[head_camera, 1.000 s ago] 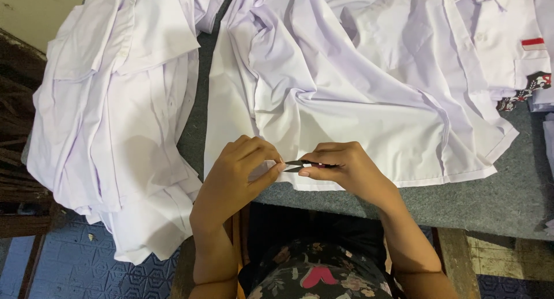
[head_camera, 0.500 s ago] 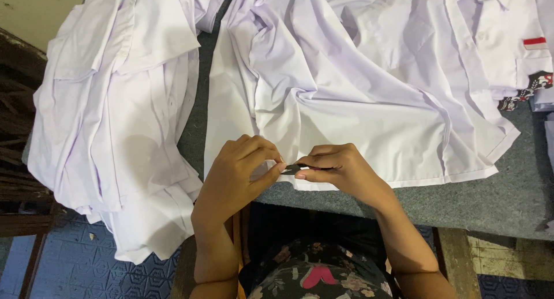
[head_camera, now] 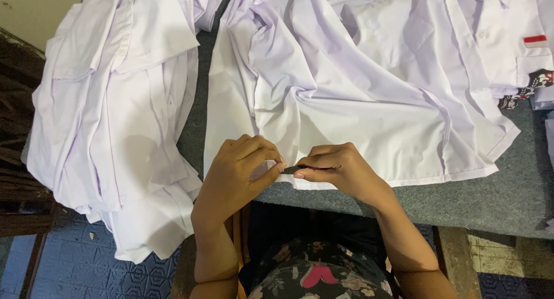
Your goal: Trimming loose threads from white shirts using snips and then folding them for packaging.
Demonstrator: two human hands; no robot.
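Both hands meet at the white shirt's (head_camera: 346, 103) hem: the left hand (head_camera: 239, 172) pinches fabric taut, while the right hand (head_camera: 340, 169) grips a small dark tool (head_camera: 294, 170), possibly snips.

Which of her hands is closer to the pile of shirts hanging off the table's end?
Left. The left hand lies just beside the hanging pile, while the right hand sits beyond it, farther along the table edge, holding a small dark tool.
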